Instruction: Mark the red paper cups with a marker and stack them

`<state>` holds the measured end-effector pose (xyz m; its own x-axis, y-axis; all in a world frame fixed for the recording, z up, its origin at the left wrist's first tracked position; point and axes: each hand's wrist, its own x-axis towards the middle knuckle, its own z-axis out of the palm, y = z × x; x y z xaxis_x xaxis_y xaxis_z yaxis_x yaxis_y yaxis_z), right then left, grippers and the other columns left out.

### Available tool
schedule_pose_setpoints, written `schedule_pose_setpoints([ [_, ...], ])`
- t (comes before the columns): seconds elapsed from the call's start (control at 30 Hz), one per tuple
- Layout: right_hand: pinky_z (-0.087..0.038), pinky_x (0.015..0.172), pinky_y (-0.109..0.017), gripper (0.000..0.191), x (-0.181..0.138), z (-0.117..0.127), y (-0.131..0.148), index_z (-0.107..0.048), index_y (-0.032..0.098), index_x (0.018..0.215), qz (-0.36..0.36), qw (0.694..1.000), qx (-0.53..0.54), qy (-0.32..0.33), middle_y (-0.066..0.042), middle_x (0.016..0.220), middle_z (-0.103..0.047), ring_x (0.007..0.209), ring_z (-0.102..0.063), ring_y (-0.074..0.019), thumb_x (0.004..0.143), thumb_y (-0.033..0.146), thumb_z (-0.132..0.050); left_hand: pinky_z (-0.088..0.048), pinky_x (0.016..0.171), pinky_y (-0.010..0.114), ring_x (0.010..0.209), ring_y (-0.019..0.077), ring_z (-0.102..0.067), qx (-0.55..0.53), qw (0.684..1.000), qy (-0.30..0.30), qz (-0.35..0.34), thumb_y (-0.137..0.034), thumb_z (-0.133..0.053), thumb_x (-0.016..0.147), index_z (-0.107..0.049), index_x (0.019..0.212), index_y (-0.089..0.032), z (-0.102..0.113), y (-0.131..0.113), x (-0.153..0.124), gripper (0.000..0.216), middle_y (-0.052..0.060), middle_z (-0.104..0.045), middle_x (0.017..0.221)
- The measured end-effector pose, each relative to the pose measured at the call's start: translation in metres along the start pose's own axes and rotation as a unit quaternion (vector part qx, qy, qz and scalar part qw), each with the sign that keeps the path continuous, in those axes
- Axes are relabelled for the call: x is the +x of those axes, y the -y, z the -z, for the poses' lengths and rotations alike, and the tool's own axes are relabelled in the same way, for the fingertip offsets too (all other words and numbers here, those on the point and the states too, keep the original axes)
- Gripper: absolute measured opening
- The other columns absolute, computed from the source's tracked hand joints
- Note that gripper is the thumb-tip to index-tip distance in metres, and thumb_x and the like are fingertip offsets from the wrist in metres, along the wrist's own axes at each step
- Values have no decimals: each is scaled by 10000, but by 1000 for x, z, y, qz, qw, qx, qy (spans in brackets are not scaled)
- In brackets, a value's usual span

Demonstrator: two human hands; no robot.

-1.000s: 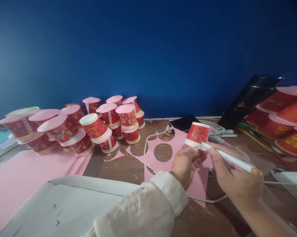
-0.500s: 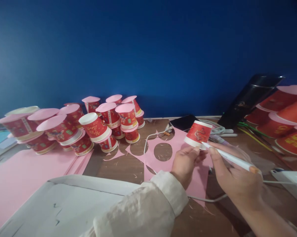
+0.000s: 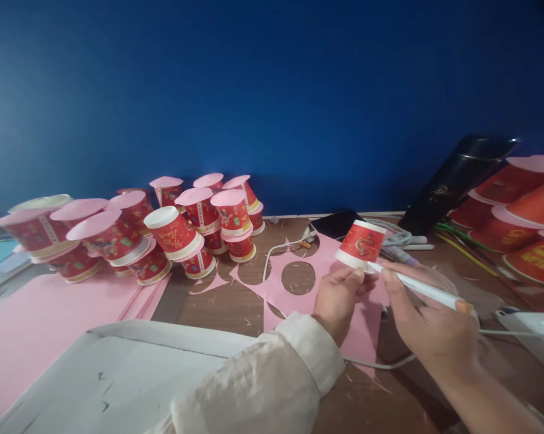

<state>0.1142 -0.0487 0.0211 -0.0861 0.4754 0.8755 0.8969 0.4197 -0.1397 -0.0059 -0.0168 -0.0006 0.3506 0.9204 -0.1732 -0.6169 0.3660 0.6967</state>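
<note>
A red paper cup with a gold dragon print is tilted upside down above the table, its white rim low. My left hand pinches it by the lower edge. My right hand is closed on a white marker with an orange end; its tip lies close to the cup's rim. Whether the tip touches the cup is hard to tell. Below both hands lies a pink paper sheet with round holes cut out of it.
Stacked red cups with pink paper discs stand at the left. More red cups are at the right beside a leaning black bottle. A white cable crosses the table. Pink sheets and a white board lie front left.
The cup has shifted very slightly to the left in my left hand. The marker's tip has moved a little left with it.
</note>
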Motion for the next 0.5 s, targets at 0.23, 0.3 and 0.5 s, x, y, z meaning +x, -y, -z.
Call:
schedule_pose_setpoints([
  [0.23,-536,987,-389,123,0,2,1,-713,189,1070,-3,1000,-11,0,-59,1025,-750,945,-712,-224,975,212,-637,-467,945,381,835,186,-643,8,1000,1,-1,-477,-837,722,-766,901,-109,0,0,0,416,121,-739,888],
  [0.3,-538,993,-396,134,0,2,1,-719,194,1079,-13,1000,-9,1,-57,1033,-751,964,-712,-229,974,217,-640,-468,947,382,835,185,-642,11,1000,-2,-1,-472,-834,722,-764,895,-111,0,0,0,406,119,-738,892],
  [0.5,-552,953,-410,149,2,3,3,-722,175,1090,-22,1000,-12,-10,-75,1041,-750,962,-709,-243,967,209,-645,-467,954,393,848,192,-648,28,1000,1,-4,-485,-822,719,-760,881,-118,1,1,0,407,123,-736,912],
])
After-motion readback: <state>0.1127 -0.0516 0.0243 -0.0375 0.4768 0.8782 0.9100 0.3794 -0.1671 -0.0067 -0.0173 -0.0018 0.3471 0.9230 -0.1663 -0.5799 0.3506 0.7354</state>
